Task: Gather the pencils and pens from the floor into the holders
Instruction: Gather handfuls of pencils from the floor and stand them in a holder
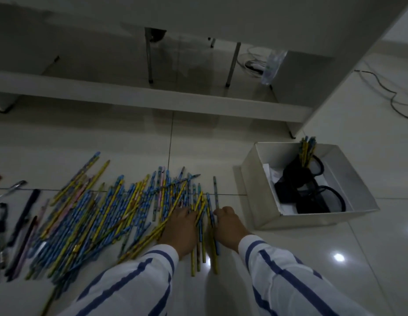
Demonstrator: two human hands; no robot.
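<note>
A wide heap of blue and yellow pencils (111,210) lies spread over the tiled floor. Dark pens (22,215) lie at its left end. My left hand (180,231) presses flat on the right end of the heap, fingers over several pencils. My right hand (230,226) is curled beside it, fingertips on a small bunch of pencils (209,224) lying between the two hands. A white box (255,190) to the right contains black mesh holders (312,197); one holder (296,169) at the back has a bundle of pencils (307,149) standing in it.
A white desk's low crossbar (152,96) runs across the floor behind the heap, with metal legs (149,55) and cables (381,87) beyond. Bare tile lies at the right and in front of the box.
</note>
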